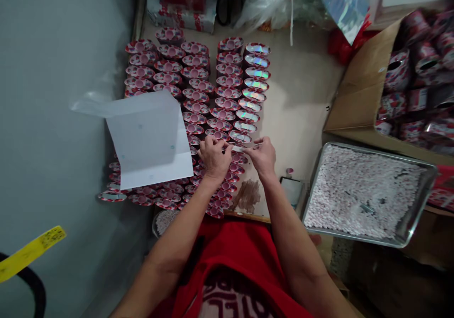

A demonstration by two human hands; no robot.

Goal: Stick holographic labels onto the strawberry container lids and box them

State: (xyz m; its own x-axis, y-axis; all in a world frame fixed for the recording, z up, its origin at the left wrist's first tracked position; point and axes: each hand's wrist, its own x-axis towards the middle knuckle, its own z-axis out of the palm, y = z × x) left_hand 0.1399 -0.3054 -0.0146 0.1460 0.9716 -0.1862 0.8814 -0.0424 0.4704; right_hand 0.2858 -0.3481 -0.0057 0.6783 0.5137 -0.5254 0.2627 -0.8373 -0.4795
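Note:
Both of my hands meet over the front part of the rows of oval-topped containers (196,106). A thin pale piece (238,148) stretches between my fingertips, too small to make out fully. Its left end is pinched by my left hand (214,158), and my right hand (262,157) has its fingers closed at the right end. Just beyond them runs a column of containers with shiny silver oval tops (247,115). The other containers have red and pink patterned tops, each with a round pink disc in the middle. Some containers under my hands are hidden.
A white sheet (151,143) covers part of the left rows. To the right, a metal tray (369,149) holds many small pale pieces; behind it, a cardboard box (358,89) is full of patterned containers. A phone-like object (291,189) lies near the table's front edge.

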